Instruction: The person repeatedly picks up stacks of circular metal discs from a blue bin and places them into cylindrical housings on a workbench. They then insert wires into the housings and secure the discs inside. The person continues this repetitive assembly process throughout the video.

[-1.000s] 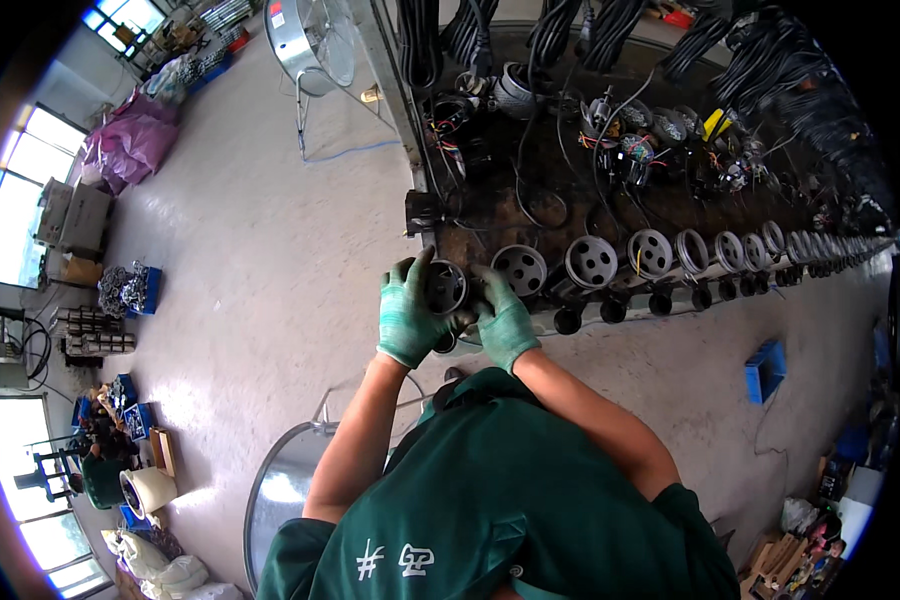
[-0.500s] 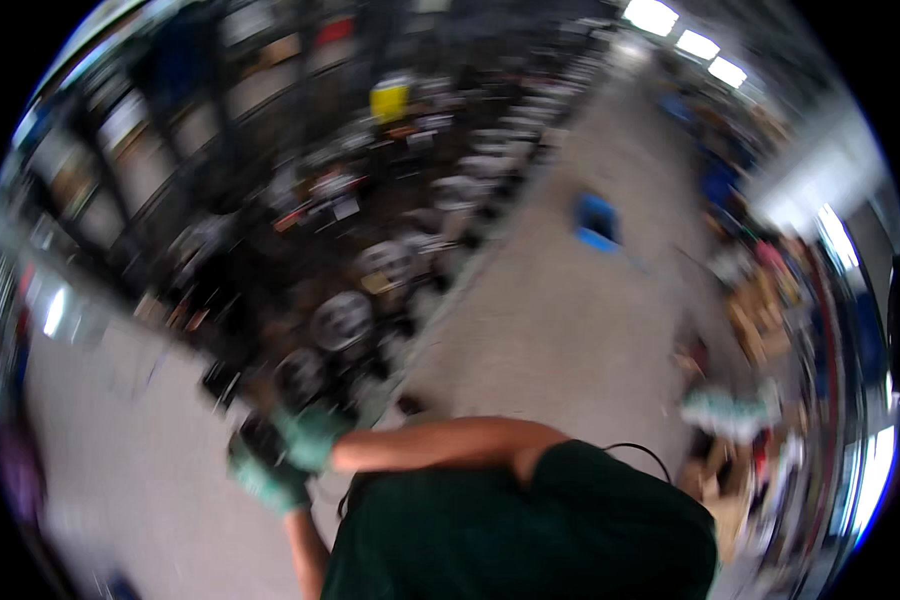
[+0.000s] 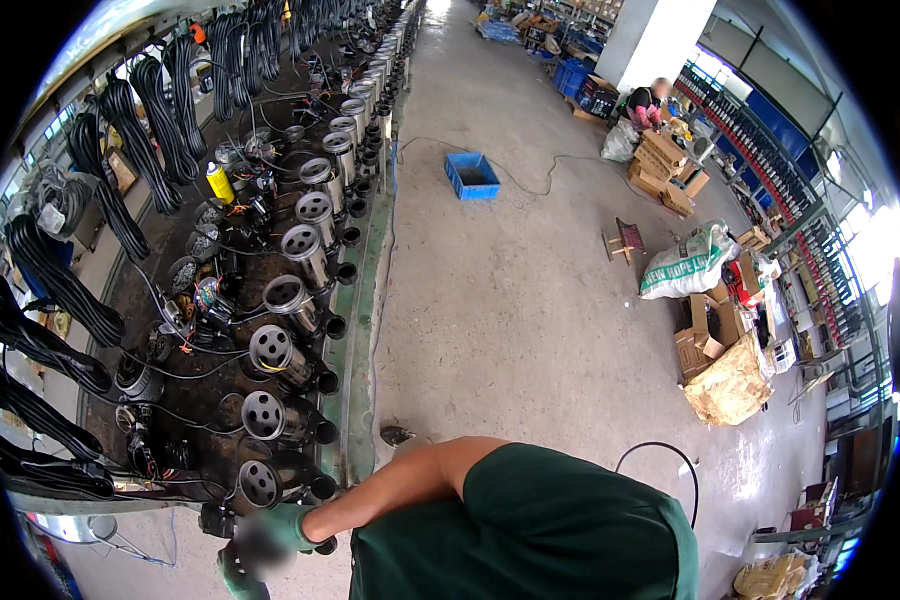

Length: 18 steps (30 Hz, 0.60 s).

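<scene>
Both hands wear pale green gloves and are close together at the near end of the bench, at lower left. My right hand (image 3: 292,524) reaches across from the right, its fingers curled against a blurred dark thing (image 3: 262,548). On the other side of that thing my left hand (image 3: 236,574) is closed around it; its kind cannot be made out. A small black box-like part (image 3: 217,519) is just beyond the hands. Nearest to them on the bench lies a metal cylinder (image 3: 259,484) with a holed round end cap.
The long dark bench (image 3: 110,400) carries a row of similar metal cylinders (image 3: 280,352), wired parts and a yellow spray can (image 3: 219,183). Black cable coils (image 3: 135,120) hang along its left. A blue crate (image 3: 472,176), a white sack (image 3: 688,262) and cardboard boxes (image 3: 660,160) stand on the floor; another person (image 3: 645,105) sits beyond.
The view has swung, so the bench now runs up the left side and the picture is sharper. My gloved hands appear lower in the picture, still together around the dark thing.
</scene>
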{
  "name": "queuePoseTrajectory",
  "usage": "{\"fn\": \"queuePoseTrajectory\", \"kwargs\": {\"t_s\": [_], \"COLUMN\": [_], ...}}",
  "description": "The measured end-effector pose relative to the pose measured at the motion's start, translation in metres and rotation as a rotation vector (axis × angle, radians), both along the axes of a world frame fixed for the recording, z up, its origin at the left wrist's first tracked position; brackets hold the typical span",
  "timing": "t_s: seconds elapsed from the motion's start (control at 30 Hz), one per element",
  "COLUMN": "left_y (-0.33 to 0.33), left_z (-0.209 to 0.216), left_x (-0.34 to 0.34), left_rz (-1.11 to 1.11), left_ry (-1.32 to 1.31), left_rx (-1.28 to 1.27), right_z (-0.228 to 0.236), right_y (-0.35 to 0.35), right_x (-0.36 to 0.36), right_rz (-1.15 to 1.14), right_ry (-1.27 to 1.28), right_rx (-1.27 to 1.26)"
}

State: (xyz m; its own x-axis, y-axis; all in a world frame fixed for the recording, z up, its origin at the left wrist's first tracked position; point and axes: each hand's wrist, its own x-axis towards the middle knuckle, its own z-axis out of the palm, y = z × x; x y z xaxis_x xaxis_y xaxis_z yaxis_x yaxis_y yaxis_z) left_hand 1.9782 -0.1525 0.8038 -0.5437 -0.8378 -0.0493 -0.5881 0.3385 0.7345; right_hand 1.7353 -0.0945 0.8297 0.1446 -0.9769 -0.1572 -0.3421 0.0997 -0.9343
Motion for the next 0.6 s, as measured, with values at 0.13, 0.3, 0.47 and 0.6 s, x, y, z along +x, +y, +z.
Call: {"fn": "queuePoseTrajectory", "kwargs": {"t_s": [0.13,0.3,0.47,0.6], "left_y": [-0.011,0.007,0.016,0.015], "left_z": [0.002,-0.003,0.006,-0.008], "left_x": [-0.017,-0.038,-0.023,-0.019], "left_rz": [-0.081,0.061,0.072,-0.027], "left_ry": [-0.064,0.195,0.228,0.193], "left_rx": [-0.012,0.066,0.087,-0.031], "right_z": [-0.002,-0.014,-0.047,-0.048], "right_y": [0.003,0.014,0.015,0.028], "right_x": [-0.008,-0.038,-0.032,-0.02], "right_rz": [-0.021,-0.083,-0.057,0.01], "right_ry": [0.015,0.078,0.148,0.154], "right_rx": [-0.031,-0.086,-0.187,-0.222]}}
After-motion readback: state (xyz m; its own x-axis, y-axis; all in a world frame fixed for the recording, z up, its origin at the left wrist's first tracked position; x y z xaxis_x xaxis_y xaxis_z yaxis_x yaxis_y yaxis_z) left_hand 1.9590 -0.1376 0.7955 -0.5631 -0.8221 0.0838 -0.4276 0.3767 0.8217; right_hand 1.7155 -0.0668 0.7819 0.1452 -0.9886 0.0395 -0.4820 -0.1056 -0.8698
